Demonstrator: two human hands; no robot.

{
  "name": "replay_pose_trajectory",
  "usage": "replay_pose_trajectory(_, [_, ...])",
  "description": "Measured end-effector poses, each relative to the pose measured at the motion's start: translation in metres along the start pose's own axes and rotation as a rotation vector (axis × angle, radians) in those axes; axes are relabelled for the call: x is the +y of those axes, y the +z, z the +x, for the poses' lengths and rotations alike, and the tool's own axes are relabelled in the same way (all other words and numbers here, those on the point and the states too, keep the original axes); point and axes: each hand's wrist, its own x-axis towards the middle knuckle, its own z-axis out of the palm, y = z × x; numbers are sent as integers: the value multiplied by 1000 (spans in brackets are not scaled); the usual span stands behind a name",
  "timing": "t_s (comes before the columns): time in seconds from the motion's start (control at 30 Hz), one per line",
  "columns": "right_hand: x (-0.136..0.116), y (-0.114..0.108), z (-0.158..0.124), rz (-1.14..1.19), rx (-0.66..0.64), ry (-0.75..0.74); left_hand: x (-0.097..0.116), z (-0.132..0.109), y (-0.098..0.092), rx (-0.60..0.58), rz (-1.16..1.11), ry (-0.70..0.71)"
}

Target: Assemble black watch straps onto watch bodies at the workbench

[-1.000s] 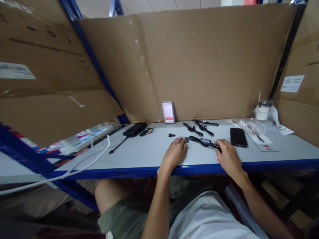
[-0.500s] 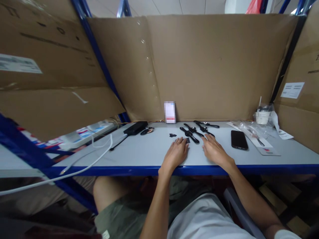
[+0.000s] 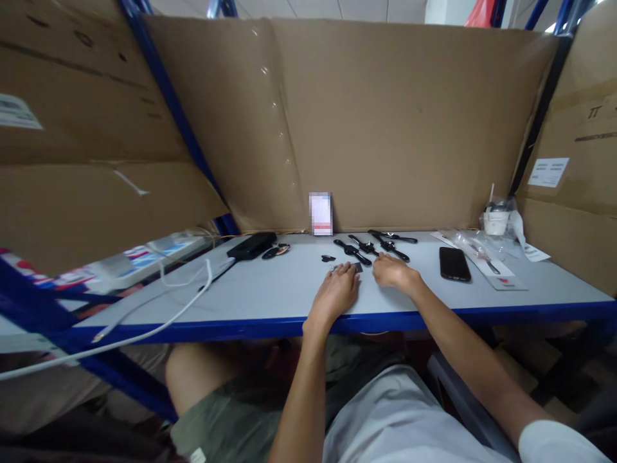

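Observation:
Several black two-handled tools that look like spokeshaves lie in a loose group at the middle of the table. My left hand (image 3: pixel 340 289) rests palm down in front of them, fingers stretched out, by a small dark flat piece (image 3: pixel 357 267). My right hand (image 3: pixel 395 272) has its fingers curled together at the near handle end of the middle spokeshave (image 3: pixel 365 245); the fingertips are partly hidden. Just left of that one lies another spokeshave (image 3: pixel 353 253), and a further spokeshave (image 3: pixel 388 247) is to the right. A small black part (image 3: pixel 328 258) sits beyond my left hand.
A phone with a lit screen (image 3: pixel 321 214) leans on the cardboard wall at the back. On the right are a black phone (image 3: pixel 454 264), plastic packaging (image 3: pixel 482 253) and a cup (image 3: pixel 496 222). A black case (image 3: pixel 251 245) and white cable (image 3: pixel 183 308) lie on the left.
My right hand has shifted left and its fingers have drawn together at the spokeshave's end. My left hand stays flat on the table. The whole view has turned slightly.

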Motion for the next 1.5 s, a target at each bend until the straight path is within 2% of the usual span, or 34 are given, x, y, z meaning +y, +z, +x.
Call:
replay_pose_trajectory(0.1, [1,-7,-15,-51,-84,14,1,0,-1,-13,0,-15])
replay_pose_trajectory(0.17, [2,-12,-30,-75,-84,-5,2,0,-2,-17,-2,-17])
replay_pose_trajectory(0.27, [8,-13,-54,-110,-11,20,3,-1,-4,-21,-4,-8])
replay_pose_trajectory(0.4, [18,-5,-71,-101,99,190,5,-3,-7,-13,-10,-40])
replay_pose_trajectory(0.5, [25,-2,-78,-74,103,274,6,-7,-13,95,-10,-116])
replay_pose_trajectory(0.57, [30,-5,-82,-61,95,317,8,-9,-19,172,8,-218])
replay_pose_trajectory(0.63, [37,-8,-87,-51,78,355,9,-10,-24,199,40,-322])
replay_pose_trajectory(0.7, [46,-10,-92,-45,47,377,9,-10,-27,182,78,-364])
replay_pose_trajectory(0.83, [57,-10,-97,-31,12,350,5,-7,-22,114,99,-270])
replay_pose_trajectory(0.97, [52,-8,-90,10,14,327,1,-3,-15,1,35,-126])
replay_pose_trajectory(1.07, [48,-6,-83,91,33,333,1,-4,-13,-40,27,-90])
replay_pose_trajectory(1.2, [50,-5,-79,158,46,330,1,-5,-13,-6,43,-115])
replay_pose_trajectory(1.37, [58,-4,-80,79,-3,383,2,-5,-13,2,79,-106])
replay_pose_trajectory(1.5, [57,0,-79,68,57,352,3,-5,-14,-7,102,-86])
